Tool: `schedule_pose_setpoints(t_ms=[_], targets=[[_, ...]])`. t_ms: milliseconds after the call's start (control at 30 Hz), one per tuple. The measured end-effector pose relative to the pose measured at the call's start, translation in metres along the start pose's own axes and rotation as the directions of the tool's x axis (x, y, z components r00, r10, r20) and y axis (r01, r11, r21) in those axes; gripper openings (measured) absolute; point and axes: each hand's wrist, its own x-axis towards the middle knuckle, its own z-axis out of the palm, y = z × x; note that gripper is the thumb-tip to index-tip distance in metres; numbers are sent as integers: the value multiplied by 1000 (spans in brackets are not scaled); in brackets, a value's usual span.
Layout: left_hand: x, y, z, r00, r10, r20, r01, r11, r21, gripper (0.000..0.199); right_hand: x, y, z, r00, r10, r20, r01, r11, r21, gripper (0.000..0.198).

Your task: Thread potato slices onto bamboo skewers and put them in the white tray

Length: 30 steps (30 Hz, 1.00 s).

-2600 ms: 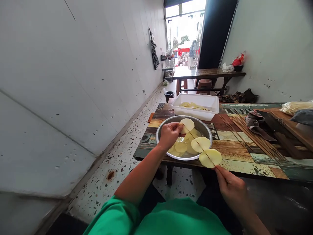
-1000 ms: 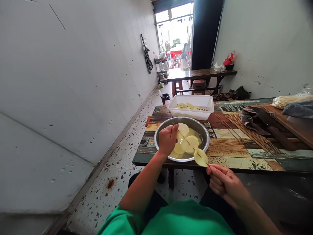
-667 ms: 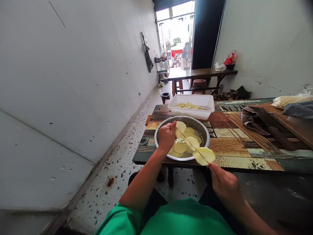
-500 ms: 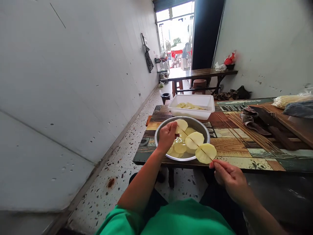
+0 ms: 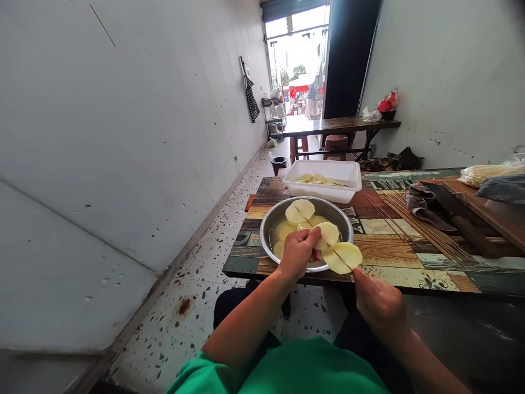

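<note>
Three pale yellow potato slices are threaded on a thin wooden skewer, which slants over the near rim of a metal bowl. My right hand pinches the skewer's near end, just below the nearest slice. My left hand is closed on the middle slice, thumb on top. The far slice sits close to the skewer's other end, above the bowl. More slices lie in water in the bowl, partly hidden by my left hand.
Behind the bowl stands a white plastic tub with skewered slices. Loose bamboo skewers lie on the patterned table, near a crumpled cloth and a wooden board. A wall rises at the left.
My left hand has moved from the far slice down to the middle slice, which now sits nearer the closest one. My right hand still holds the skewer's near end.
</note>
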Motion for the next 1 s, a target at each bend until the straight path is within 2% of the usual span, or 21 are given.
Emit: schedule_pose_setpoints(t_ms=[33, 100, 167, 233, 267, 300, 333, 367, 433, 500, 567, 600, 633, 667, 700, 733, 800, 833, 867, 933, 1000], targets=[[0, 1, 0, 1000, -18, -7, 18, 1000, -22, 45, 1, 1, 0, 999, 48, 6, -48, 998, 30, 15], [1, 2, 1, 999, -42, 2, 42, 997, -67, 46, 5, -4, -4, 962, 245, 118, -266, 938, 224, 15], [1, 3, 1, 999, -33, 21, 35, 994, -108, 46, 11, -15, -10, 854, 399, 333, -511, 761, 400, 25], [2, 4, 3, 1000, -10, 19, 12, 991, -135, 47, 15, -28, -15, 718, 424, 552, -688, 557, 466, 33], [2, 5, 4, 1000, -1, 9, 2, 990, -142, 47, 17, -33, -16, 669, 409, 621, -735, 487, 471, 36], [3, 6, 4, 1000, 3, -3, -3, 990, -143, 47, 17, -36, -17, 656, 403, 638, -747, 465, 475, 37], [3, 6, 5, 1000, 3, -16, -5, 990, -138, 47, 16, -37, -16, 666, 410, 624, -740, 472, 480, 36], [4, 7, 6, 1000, 0, -29, -4, 992, -129, 46, 15, -37, -14, 697, 426, 577, -712, 509, 484, 36], [5, 6, 7, 998, -16, -58, 10, 994, -112, 45, 10, -30, -9, 815, 439, 378, -576, 685, 447, 31], [7, 4, 7, 995, -42, -94, 31, 993, -115, 44, 5, -20, -3, 919, 357, 167, -393, 863, 318, 24], [10, 0, 7, 989, -69, -131, 50, 989, -142, 43, 3, -12, 1, 971, 232, 51, -237, 959, 156, 20], [12, -2, 7, 986, -76, -148, 52, 986, -157, 42, 4, -10, 1, 979, 201, 28, -203, 973, 114, 20], [13, -3, 7, 983, -77, -164, 49, 984, -170, 42, 5, -10, 0, 974, 223, 44, -227, 964, 138, 20], [14, -4, 8, 981, -71, -178, 39, 983, -180, 42, 8, -11, -2, 951, 292, 105, -308, 925, 220, 19], [15, -5, 8, 981, -59, -187, 24, 982, -186, 42, 12, -14, -5, 905, 372, 206, -422, 847, 324, 21], [16, -5, 8, 981, -43, -191, 7, 982, -190, 42, 16, -18, -8, 840, 430, 331, -538, 737, 409, 23], [17, -4, 8, 984, -14, -178, -22, 980, -200, 43, 24, -27, -14, 689, 446, 571, -722, 490, 489, 30], [18, -3, 8, 987, -5, -163, -29, 978, -209, 43, 27, -30, -16, 632, 424, 649, -774, 394, 496, 32], [18, -2, 8, 989, 1, -147, -33, 975, -220, 44, 28, -33, -17, 609, 406, 681, -793, 345, 502, 32], [19, -1, 9, 991, -1, -133, -30, 971, -235, 44, 27, -35, -16, 663, 426, 616, -748, 407, 524, 34], [19, 0, 9, 988, -19, -153, -16, 973, -230, 44, 23, -32, -10, 773, 460, 436, -633, 587, 504, 35]])
